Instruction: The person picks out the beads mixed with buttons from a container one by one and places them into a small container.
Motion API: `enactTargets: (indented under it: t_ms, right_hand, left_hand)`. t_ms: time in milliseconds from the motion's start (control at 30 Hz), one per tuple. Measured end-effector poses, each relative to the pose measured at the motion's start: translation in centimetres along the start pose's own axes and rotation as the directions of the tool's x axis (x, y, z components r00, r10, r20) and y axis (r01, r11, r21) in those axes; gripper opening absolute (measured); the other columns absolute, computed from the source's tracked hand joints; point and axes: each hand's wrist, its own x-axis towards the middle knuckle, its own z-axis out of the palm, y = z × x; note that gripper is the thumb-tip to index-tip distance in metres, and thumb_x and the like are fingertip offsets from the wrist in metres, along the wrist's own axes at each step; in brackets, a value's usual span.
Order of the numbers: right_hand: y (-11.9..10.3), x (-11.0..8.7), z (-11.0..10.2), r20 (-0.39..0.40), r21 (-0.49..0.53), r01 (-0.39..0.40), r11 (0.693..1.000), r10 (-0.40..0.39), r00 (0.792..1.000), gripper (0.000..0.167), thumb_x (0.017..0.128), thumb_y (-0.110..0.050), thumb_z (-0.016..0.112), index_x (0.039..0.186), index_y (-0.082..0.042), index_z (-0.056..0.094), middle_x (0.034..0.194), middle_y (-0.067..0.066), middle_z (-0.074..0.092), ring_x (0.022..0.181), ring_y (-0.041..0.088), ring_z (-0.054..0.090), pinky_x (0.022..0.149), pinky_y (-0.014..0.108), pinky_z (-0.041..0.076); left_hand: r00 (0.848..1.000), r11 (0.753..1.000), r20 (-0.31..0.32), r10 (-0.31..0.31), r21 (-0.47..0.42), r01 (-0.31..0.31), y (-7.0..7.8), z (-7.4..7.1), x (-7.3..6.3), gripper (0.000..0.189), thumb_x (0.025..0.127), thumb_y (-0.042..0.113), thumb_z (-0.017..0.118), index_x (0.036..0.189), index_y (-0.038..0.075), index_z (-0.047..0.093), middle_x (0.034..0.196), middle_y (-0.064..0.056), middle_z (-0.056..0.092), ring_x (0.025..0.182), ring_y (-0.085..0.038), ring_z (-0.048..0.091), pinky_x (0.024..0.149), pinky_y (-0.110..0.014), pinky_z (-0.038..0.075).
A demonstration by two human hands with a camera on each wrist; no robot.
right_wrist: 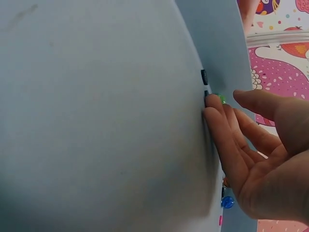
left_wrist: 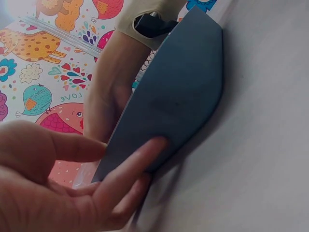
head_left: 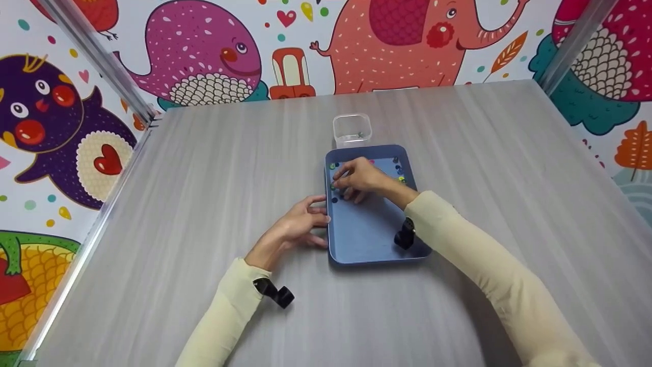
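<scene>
**Steadied from outside, handled from inside**

The hands are apart from each other. The left hand [head_left: 300, 221] is placed at the outer left side of the tray [head_left: 367, 229]; its fingers are spread and laid against this side, and nothing is gripped by it. By such light contact the tray is probably prevented from sliding, since it is simply stood on the desk [head_left: 229, 178].

The right hand [head_left: 361, 176] is held over the far left part of the tray, with the fingers directed to its left side. In the right wrist view the thumb is seen apart from the other fingers, and a green bead [right_wrist: 221, 98] is seen close to the fingertips; whether it is touched cannot be told. The hand seems to be turned sideways so that the beads along the edge can be reached.

Inside the tray, dark beads [head_left: 334, 200] are found along the left side, and yellow beads [head_left: 402, 179] near the right one. By these raised sides, it may be supposed, rolling away is prevented.

Just beyond the far end a clear box [head_left: 351, 143] is placed, perhaps for easy reach. Something small is seen in it, which cannot be identified.
</scene>
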Motion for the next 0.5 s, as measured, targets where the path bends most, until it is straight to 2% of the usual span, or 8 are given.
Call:
enactTargets:
  t_ms: [233, 500]
  right_hand:
    - [0.00, 0.04, 0.19, -0.024, -0.029, 0.011, 1.000, -0.012, 1.000, 0.024, 0.091, -0.016, 0.072, 0.113, -0.006, 0.073, 0.086, 0.011, 0.073, 0.057, 0.011, 0.066, 0.050, 0.030, 0.061]
    - [0.14, 0.32, 0.48, -0.030, 0.048, -0.024, 0.999, 0.025, 0.999, 0.023, 0.087, -0.013, 0.076, 0.109, -0.004, 0.074, 0.065, 0.002, 0.067, 0.052, 0.010, 0.064, 0.045, 0.027, 0.059]
  left_hand:
    - [1.000, 1.000, 0.002, 0.006, 0.014, -0.006, 0.02, -0.03, -0.02, 0.063, 0.097, -0.004, 0.050, 0.154, 0.006, 0.027, 0.145, -0.025, 0.047, 0.119, -0.034, 0.059, 0.061, -0.036, 0.065]
    - [1.000, 1.000, 0.018, 0.015, 0.021, -0.016, -0.01, -0.07, 0.07, 0.062, 0.097, -0.003, 0.050, 0.154, 0.005, 0.028, 0.145, -0.026, 0.046, 0.118, -0.034, 0.058, 0.062, -0.037, 0.065]
